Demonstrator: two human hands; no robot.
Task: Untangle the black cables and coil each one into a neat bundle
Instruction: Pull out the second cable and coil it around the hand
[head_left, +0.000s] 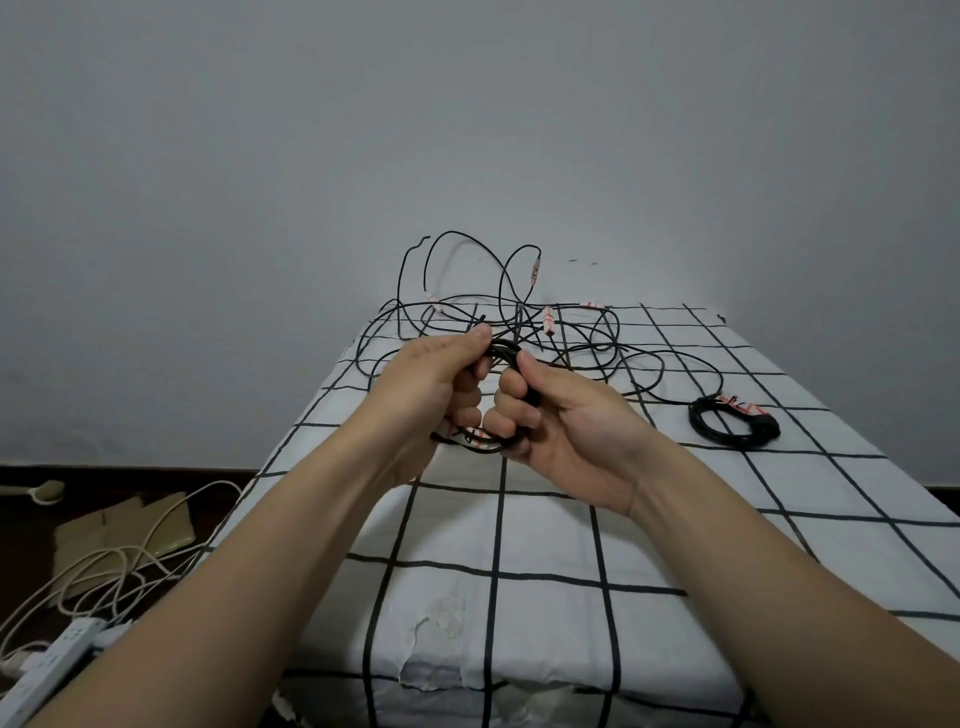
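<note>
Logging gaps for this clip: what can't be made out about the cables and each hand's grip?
Head view:
Loop count of the held coil: fingers of left hand and right hand cover it.
Number of cables in the tangle: thin strands overlap far away.
Writing on the tags: too small.
Power strip: cut by the left edge.

Two bare forearms are in view, the left forearm (249, 561) and the right forearm (753, 561), each uncovered from the frame edge to the wrist. The left hand (431, 395) and right hand (571, 431) are likewise bare, with fingernails (526, 358) cut short and rounded. Tendon lines stand out along the left wrist (379, 462), and skin creases cross the right wrist (634, 493).
</note>
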